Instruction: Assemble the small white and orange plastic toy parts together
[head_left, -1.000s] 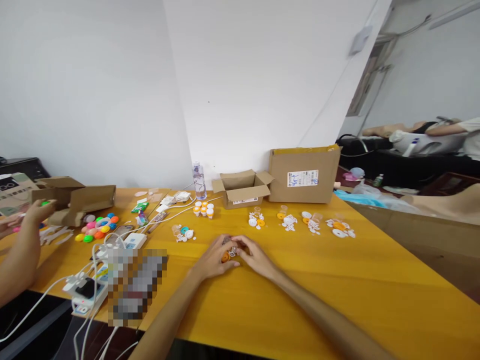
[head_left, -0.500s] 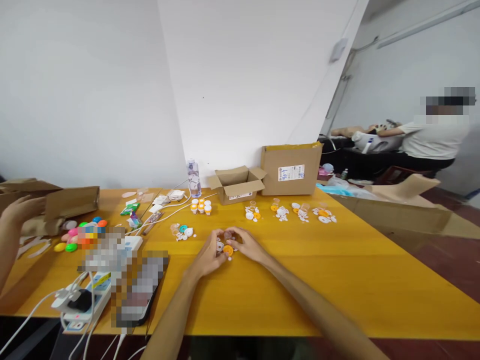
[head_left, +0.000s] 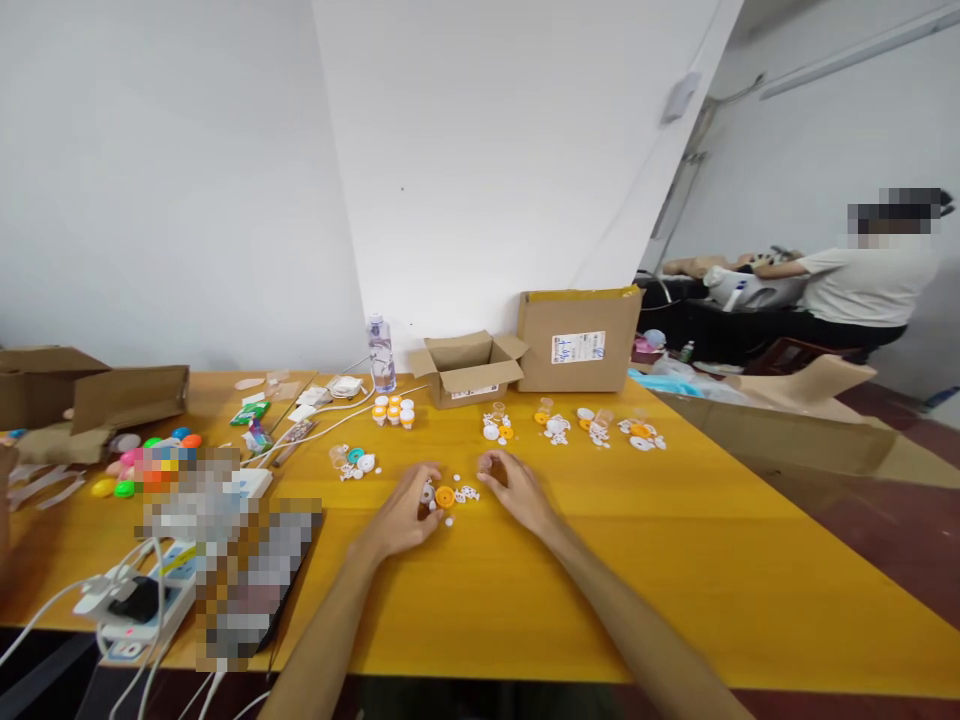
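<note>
My left hand [head_left: 403,512] rests on the table with thumb and fingers apart, curved beside a small pile of parts. A white round part [head_left: 427,494] lies partly hidden within its curve. Just right of that is an orange disc [head_left: 445,497], with small white plastic pieces [head_left: 468,493] next to it. My right hand [head_left: 519,490] is closed on a small clear plastic cup [head_left: 485,465], held to the right of the pile. Farther left sits another pile with a teal disc [head_left: 355,456].
More piles of parts [head_left: 556,430] lie in a row at the back right. Orange-white containers [head_left: 394,410] stand by a water bottle [head_left: 381,355] and an open carton [head_left: 480,380]. At left are a phone [head_left: 274,580], a power strip [head_left: 187,570] and coloured balls [head_left: 131,457]. A person [head_left: 870,280] sits far right.
My hands have moved apart. The right one has drawn away to the right with the clear cup, uncovering small white pieces. At far left, another person's hand has pulled back from the box.
</note>
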